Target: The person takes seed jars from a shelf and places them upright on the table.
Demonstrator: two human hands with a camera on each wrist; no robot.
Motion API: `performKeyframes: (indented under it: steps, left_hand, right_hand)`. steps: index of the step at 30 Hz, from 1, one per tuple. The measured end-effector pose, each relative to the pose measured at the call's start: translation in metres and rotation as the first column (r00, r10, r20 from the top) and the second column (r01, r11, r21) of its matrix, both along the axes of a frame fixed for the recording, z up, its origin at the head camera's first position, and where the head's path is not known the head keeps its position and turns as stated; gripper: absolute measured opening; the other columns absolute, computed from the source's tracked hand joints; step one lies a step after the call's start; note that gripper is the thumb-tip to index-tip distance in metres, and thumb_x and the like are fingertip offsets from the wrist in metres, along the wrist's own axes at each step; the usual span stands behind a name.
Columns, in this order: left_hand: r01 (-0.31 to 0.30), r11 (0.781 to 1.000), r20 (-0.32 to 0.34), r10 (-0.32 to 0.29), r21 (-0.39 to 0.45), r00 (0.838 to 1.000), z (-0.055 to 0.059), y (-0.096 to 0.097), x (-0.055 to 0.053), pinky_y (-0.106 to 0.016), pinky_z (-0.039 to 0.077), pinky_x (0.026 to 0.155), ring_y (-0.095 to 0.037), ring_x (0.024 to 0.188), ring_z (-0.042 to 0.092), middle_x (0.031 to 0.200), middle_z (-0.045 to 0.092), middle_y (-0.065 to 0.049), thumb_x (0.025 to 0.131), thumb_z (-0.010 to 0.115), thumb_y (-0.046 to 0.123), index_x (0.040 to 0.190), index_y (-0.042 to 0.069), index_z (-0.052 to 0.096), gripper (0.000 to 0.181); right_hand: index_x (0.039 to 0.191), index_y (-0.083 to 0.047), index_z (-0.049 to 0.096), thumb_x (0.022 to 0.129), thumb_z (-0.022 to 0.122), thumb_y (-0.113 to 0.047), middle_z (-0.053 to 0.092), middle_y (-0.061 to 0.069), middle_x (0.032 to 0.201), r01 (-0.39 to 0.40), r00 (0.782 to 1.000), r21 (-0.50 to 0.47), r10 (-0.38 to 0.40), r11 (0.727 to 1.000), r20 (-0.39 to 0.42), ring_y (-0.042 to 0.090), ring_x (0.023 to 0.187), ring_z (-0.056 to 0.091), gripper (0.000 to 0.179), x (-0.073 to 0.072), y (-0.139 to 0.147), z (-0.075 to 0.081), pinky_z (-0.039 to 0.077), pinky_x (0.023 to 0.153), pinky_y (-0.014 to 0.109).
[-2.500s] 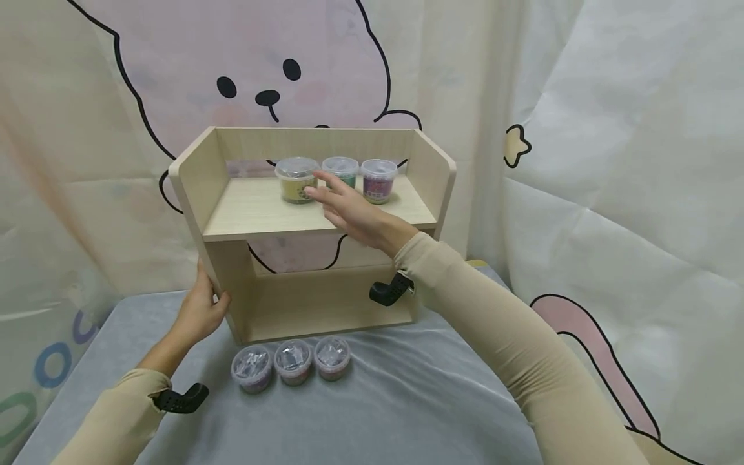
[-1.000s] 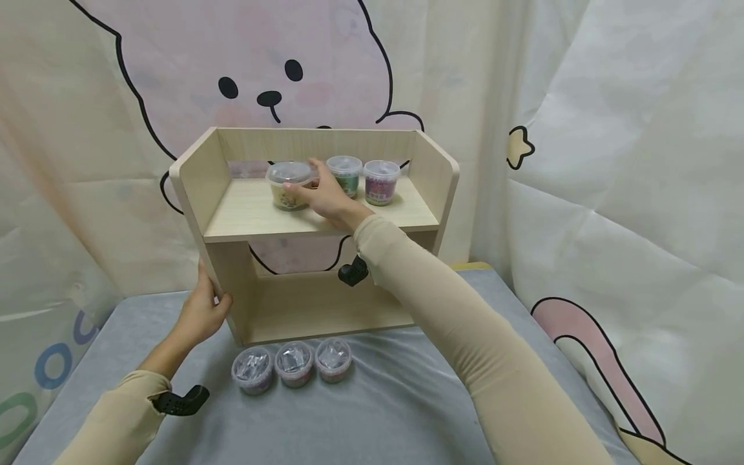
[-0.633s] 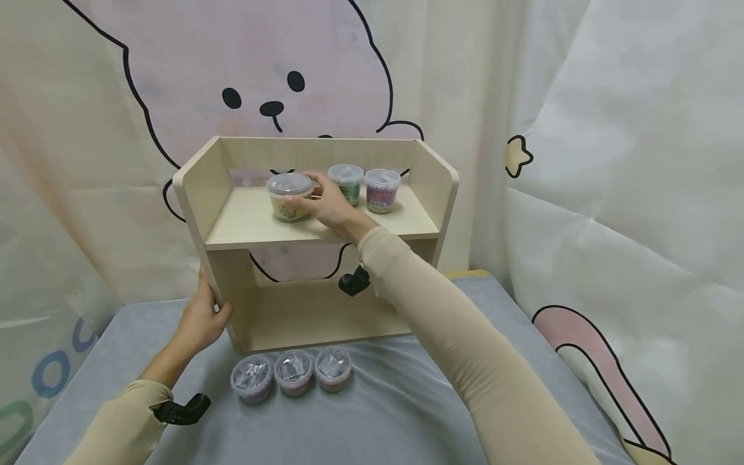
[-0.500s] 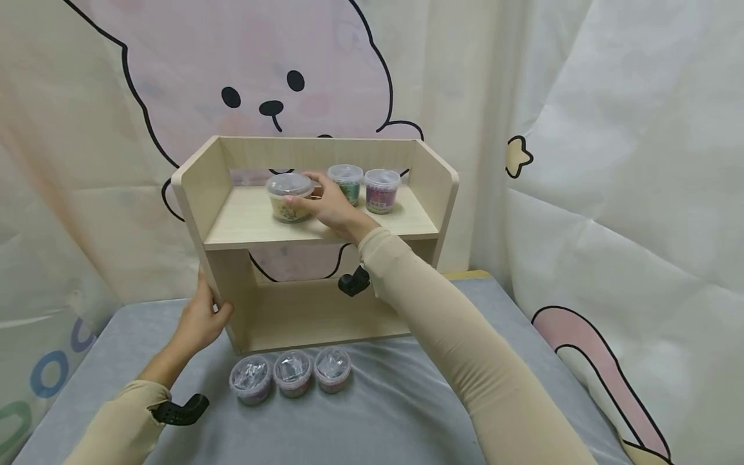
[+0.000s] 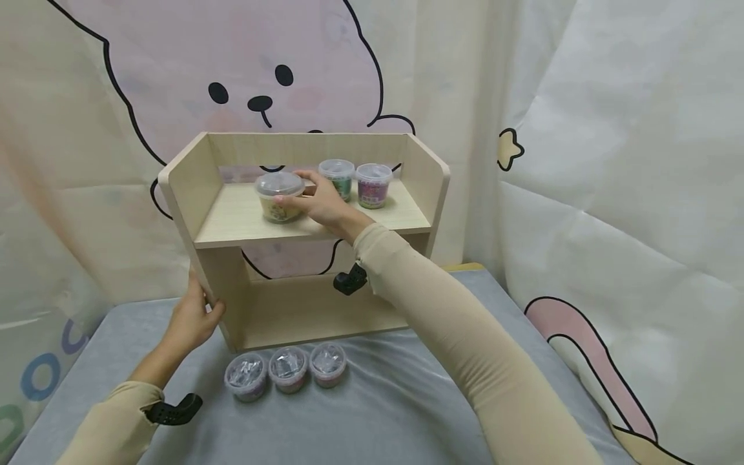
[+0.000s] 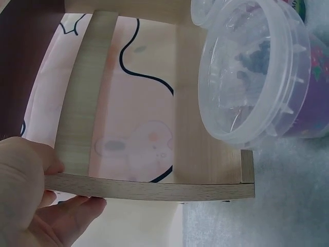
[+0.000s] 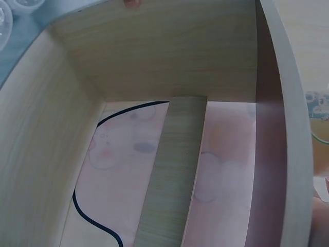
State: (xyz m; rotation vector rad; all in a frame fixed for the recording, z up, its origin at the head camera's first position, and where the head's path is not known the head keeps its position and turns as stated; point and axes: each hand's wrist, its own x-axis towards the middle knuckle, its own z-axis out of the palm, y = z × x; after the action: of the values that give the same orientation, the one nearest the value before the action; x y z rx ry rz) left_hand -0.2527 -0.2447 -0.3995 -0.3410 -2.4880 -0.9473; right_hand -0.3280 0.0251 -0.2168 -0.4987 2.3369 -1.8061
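My right hand (image 5: 327, 205) grips a clear-lidded plastic tub (image 5: 272, 209) with yellow contents, on the top board of a pale wooden shelf unit (image 5: 232, 223). Thumb and fingers lie round the tub's right side. To its right stand a green tub (image 5: 343, 186) and a purple tub (image 5: 372, 191). My left hand (image 5: 192, 320) holds the unit's left side panel near mid-height; in the left wrist view its thumb and fingers straddle the panel edge (image 6: 154, 190). At the right wrist view's edge, only slivers of the tub (image 7: 318, 146) and hand (image 7: 320, 221) show.
Three lidded tubs (image 5: 288, 368) stand in a row on the grey cloth-covered table (image 5: 372, 407), just before the unit's base. The lower compartment (image 5: 325, 310) has an open back. A printed curtain (image 5: 325, 64) hangs behind, and another (image 5: 628, 194) hangs at the right.
My right hand has come from above the board to grip the yellow tub, which has moved left, away from the green one. My left hand keeps its hold. The head view shifts slightly.
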Motion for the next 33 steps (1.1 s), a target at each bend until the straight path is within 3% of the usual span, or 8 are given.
performKeyframes:
  steps: [10,21,28,33]
  left_hand:
    - [-0.003,1.000,-0.012,0.002,-0.015,1.000,-0.004,-0.001,0.001,-0.067,0.053,0.075,-0.062,0.100,0.064,0.122,0.057,-0.046,0.087,0.060,-0.002,0.157,0.009,0.005,0.090]
    - [0.006,1.000,-0.009,-0.006,-0.019,1.000,-0.003,-0.001,0.000,-0.067,0.053,0.076,-0.062,0.100,0.064,0.122,0.058,-0.044,0.087,0.059,-0.002,0.157,0.009,0.005,0.090]
    - [0.009,1.000,-0.008,-0.009,-0.013,1.000,-0.002,-0.001,0.000,-0.066,0.054,0.075,-0.062,0.100,0.064,0.122,0.057,-0.044,0.086,0.060,-0.003,0.158,0.009,0.004,0.091]
    - [-0.001,1.000,-0.012,0.001,-0.015,1.000,-0.002,0.001,-0.001,-0.066,0.053,0.074,-0.061,0.097,0.065,0.117,0.060,-0.044,0.086,0.060,-0.003,0.155,0.006,0.009,0.086]
  right_hand:
    - [0.155,-0.020,0.038,0.094,0.072,-0.025,0.056,0.015,0.142,-0.092,0.996,0.008,0.092,0.996,0.018,0.025,0.133,0.053,0.070,0.023,0.022,0.006,0.038,0.118,0.044]
    - [0.155,-0.023,0.039,0.097,0.066,-0.020,0.059,0.011,0.142,-0.188,0.982,-0.001,0.188,0.982,-0.029,0.017,0.130,0.057,0.063,0.049,0.057,0.013,0.041,0.117,0.041]
    - [0.157,-0.014,0.035,0.096,0.062,-0.007,0.055,0.018,0.142,-0.219,0.975,-0.041,0.218,0.975,-0.033,0.020,0.124,0.057,0.067,0.067,0.072,0.011,0.046,0.110,0.039]
    - [0.156,-0.010,0.035,0.096,0.061,-0.003,0.052,0.019,0.144,-0.227,0.972,-0.020,0.225,0.974,-0.067,0.024,0.126,0.056,0.066,0.078,0.083,0.008,0.045,0.110,0.039]
